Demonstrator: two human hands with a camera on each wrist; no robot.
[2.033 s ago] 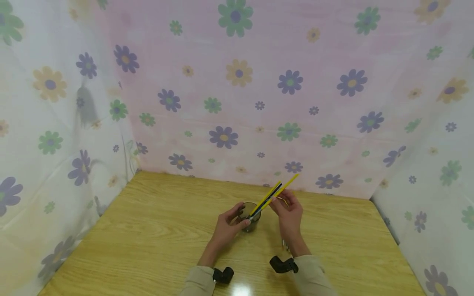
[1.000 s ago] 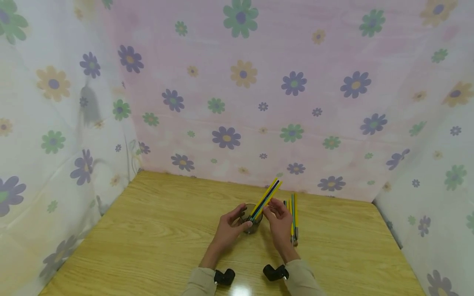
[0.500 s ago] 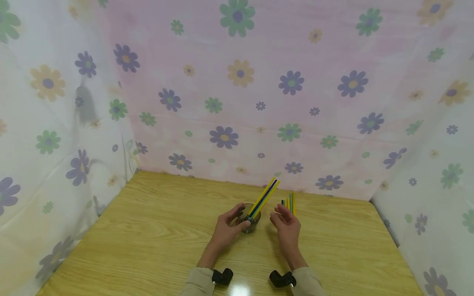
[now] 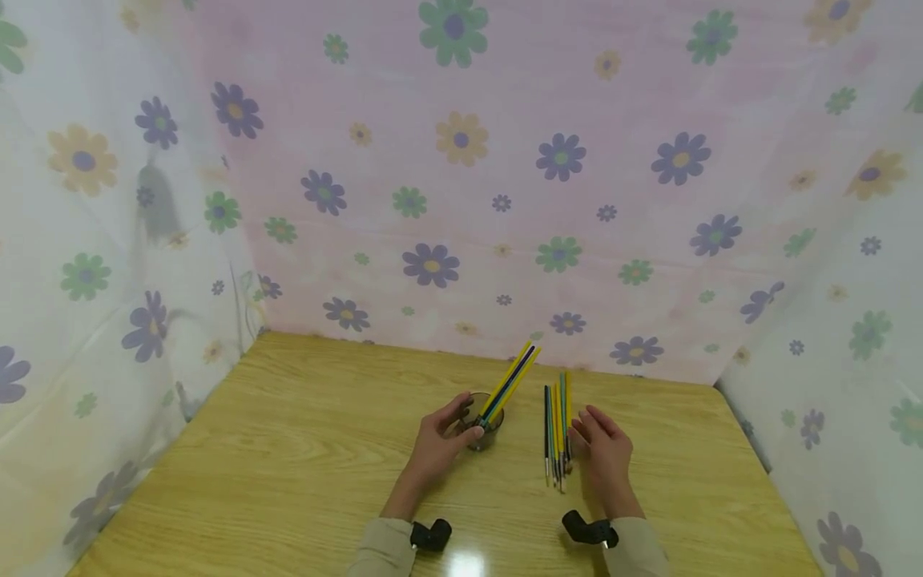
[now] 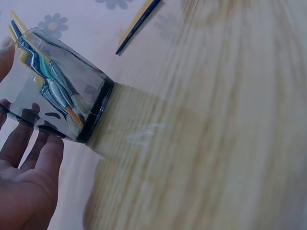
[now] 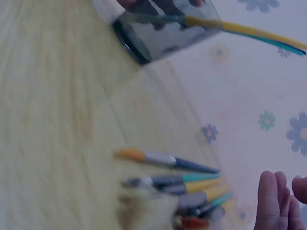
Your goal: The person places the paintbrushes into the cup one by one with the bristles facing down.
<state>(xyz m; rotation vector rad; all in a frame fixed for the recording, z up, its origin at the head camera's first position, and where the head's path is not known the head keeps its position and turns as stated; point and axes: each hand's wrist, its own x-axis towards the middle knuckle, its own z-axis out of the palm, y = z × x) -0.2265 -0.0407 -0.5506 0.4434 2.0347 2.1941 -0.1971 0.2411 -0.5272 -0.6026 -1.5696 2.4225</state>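
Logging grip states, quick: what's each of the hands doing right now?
Left hand: closed around the see-through cup.
Right hand: open, holding nothing, beside the loose brushes.

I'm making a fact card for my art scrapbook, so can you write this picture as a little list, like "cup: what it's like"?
Cup: see-through and greyish, with a dark bottom
Brushes in cup: bristles down, yellow, dark blue and green handles sticking out at a slant
Left hand: holding the cup
Loose brushes: lying close together on the table, bristles toward the person
Right hand: beside the loose brushes; can't tell if touching
Table: wood-patterned
Backdrop: flowery
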